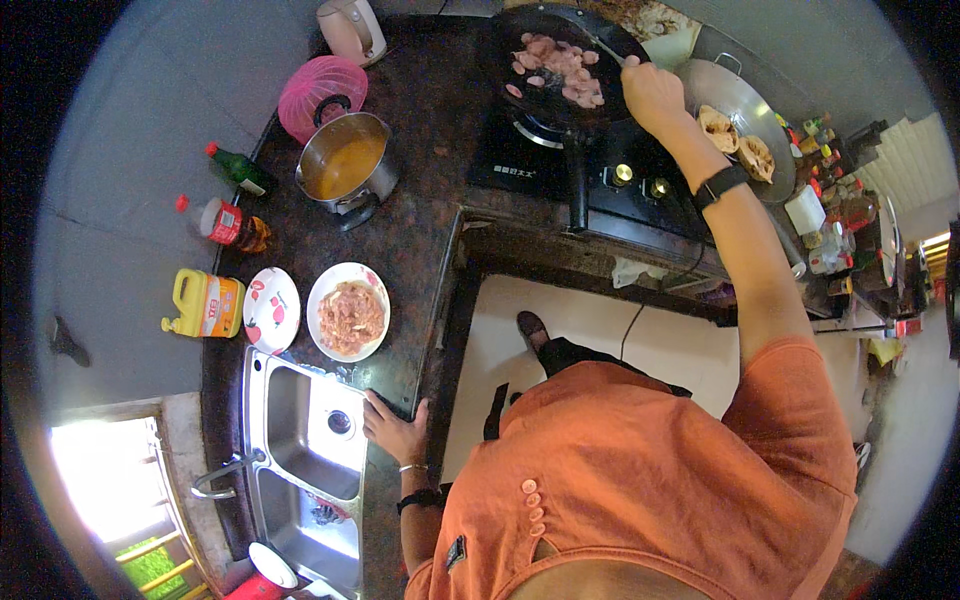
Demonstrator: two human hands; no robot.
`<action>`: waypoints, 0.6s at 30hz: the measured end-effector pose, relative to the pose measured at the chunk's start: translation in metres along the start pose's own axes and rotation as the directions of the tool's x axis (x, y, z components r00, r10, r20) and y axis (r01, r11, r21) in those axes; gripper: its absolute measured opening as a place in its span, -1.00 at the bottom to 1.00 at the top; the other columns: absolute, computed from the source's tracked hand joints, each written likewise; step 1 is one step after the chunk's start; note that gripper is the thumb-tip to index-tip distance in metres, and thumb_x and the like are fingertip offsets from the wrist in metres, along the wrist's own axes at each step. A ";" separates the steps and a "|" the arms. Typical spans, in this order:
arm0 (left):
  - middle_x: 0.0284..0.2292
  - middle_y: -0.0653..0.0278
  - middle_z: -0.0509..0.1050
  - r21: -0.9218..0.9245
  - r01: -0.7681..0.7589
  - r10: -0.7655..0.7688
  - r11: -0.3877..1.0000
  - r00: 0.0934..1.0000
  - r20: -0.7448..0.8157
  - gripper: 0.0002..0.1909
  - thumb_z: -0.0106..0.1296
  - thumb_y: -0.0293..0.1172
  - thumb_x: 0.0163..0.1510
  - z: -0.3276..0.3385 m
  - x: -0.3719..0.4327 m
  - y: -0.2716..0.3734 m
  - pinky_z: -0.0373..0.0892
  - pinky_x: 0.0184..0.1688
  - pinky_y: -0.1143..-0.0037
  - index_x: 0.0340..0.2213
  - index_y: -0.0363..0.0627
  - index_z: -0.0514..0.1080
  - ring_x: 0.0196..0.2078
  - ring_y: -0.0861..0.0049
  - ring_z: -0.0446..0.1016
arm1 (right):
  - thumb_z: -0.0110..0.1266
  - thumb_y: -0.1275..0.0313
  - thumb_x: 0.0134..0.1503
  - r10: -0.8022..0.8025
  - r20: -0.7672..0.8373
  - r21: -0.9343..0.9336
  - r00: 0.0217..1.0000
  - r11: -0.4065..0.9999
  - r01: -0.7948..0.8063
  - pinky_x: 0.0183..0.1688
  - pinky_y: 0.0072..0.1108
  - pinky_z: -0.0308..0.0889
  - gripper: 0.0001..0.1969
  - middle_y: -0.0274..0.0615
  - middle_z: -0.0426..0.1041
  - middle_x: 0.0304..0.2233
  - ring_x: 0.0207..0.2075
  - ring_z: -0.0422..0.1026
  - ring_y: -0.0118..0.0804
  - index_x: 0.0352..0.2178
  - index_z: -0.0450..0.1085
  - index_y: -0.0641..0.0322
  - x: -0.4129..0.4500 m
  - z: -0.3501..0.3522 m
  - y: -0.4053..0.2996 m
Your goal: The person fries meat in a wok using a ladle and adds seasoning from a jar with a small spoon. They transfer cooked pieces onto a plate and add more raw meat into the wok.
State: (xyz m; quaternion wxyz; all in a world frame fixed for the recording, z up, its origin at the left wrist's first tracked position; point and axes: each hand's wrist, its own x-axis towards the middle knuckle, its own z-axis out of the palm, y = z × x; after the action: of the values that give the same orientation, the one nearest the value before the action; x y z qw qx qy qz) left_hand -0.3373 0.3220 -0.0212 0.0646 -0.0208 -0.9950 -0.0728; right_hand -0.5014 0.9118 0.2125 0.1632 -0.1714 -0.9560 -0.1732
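Observation:
My right hand (654,94) is closed around the handle of a metal cooking spatula (601,43). The spatula reaches into a black wok (529,111) on the gas stove, where many pale pink meat slices (559,64) lie spread over the bottom. My left hand (394,429) rests on the counter edge beside the steel sink (300,480), fingers spread and holding nothing. Near it stands a white plate (328,276) of raw-looking minced or chopped meat (350,319). A second plate (271,311) with a red fruit pattern sits alongside.
A steel pot (379,180) holds yellowish liquid, beside a pink mesh basket (319,86) and a kettle (349,30). Bottles (240,169) and a yellow jug (214,304) line the wall. Right of the stove, a wide steel pan (742,97) contains two browned food pieces (739,142). The wok's handle (577,184) juts over the counter edge.

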 end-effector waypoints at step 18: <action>0.07 -0.21 0.18 0.033 0.033 -0.034 0.999 0.999 0.032 0.13 0.11 0.27 -0.20 0.004 -0.003 0.000 0.03 0.13 0.05 0.20 -0.29 -0.04 0.10 -0.05 0.16 | -0.02 0.52 -0.02 -0.231 0.112 -0.079 0.967 0.968 0.240 -0.40 -0.31 0.43 -0.87 -0.04 0.52 -0.50 -0.42 0.54 -0.06 -0.50 0.48 0.24 -0.068 -0.088 -0.002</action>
State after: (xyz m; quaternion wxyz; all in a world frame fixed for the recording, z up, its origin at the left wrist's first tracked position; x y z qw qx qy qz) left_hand -0.3348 0.3221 -0.0258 0.0474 -0.0044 -0.9972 -0.0575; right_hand -0.4192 0.8572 0.2647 0.0847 -0.0724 -0.9677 -0.2262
